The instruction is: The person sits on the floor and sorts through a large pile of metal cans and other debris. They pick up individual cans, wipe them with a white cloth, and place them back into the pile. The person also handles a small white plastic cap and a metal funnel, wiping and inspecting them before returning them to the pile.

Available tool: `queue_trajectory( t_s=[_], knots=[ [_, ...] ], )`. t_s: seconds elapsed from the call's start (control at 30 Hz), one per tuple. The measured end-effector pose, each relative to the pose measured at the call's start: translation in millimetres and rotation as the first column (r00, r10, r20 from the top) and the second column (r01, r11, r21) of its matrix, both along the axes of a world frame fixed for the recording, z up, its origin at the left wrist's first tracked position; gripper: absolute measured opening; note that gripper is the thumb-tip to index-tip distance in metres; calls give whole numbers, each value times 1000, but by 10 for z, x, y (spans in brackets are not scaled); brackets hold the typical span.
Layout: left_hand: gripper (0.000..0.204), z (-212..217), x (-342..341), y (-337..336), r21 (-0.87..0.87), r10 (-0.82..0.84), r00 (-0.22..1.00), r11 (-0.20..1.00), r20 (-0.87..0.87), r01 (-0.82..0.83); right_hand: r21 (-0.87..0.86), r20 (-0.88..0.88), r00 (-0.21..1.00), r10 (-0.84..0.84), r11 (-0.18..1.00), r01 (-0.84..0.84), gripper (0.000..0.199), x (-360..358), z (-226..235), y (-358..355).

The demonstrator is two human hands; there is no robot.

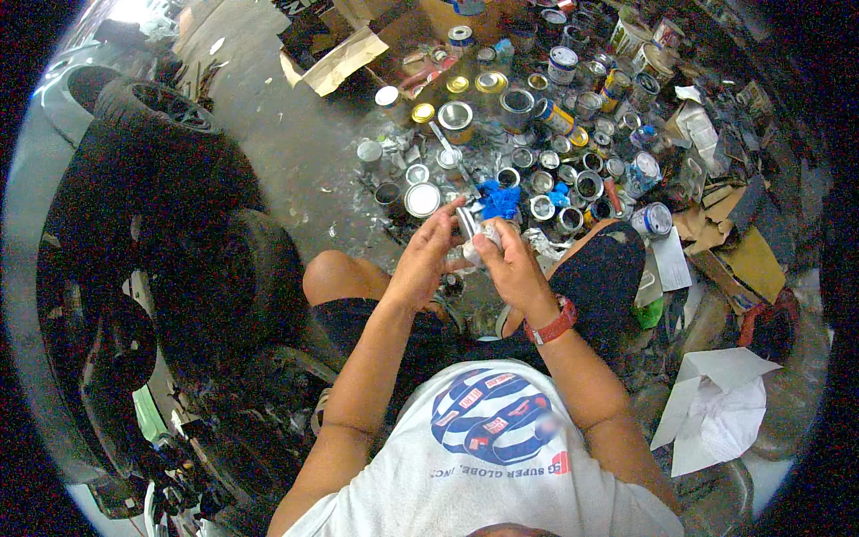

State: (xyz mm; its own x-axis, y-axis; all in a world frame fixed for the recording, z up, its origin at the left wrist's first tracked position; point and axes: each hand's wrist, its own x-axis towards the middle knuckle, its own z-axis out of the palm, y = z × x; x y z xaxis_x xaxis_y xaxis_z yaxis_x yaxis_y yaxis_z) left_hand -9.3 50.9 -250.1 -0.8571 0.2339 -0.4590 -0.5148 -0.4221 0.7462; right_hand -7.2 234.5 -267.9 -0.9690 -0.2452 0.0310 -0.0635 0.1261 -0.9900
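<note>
Both hands meet in front of my knees, above the near edge of a crowd of paint cans. My left hand (426,259) is closed around a small silvery metal piece (466,221), whose exact kind I cannot make out. In my right hand (521,273) is a crumpled white rag (481,248), pressed against the metal piece. Fingers and rag cover part of the piece. Just beyond the hands lie a crumpled blue sheet (498,200) and a can with a white top (422,200). A long flat stirring stick (445,143) leans among the cans.
Several open and lidded cans (517,109) spread away to the right. Stacked tires (242,277) stand close at left. Torn cardboard (344,63) lies at the far side. At right are cardboard scraps (747,255) and an open white box (693,421) holding white paper.
</note>
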Motion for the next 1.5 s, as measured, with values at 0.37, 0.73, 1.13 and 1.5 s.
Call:
queue_trajectory(
  t_s=[0.37, 0.73, 1.13, 1.5],
  knots=[
    [79, 34, 152, 82, -629, -361, 810, 777, -462, -13, -418, 411, 904, 117, 905, 73, 27, -103, -375, 43],
    [65, -338, 94, -238, 165, -108, 988, 978, -111, 126, 103, -315, 947, -55, 990, 92, 31, -114, 259, 101],
    [63, -548, 116, -107, 137, -59, 997, 989, -43, 64, 232, -189, 980, 55, 973, -10, 18, -183, 7, 64],
    [62, -377, -1061, -709, -632, 103, 872, 649, -478, -423, 98, 91, 985, 149, 983, -157, 18, -1330, -224, 304]
  ],
)
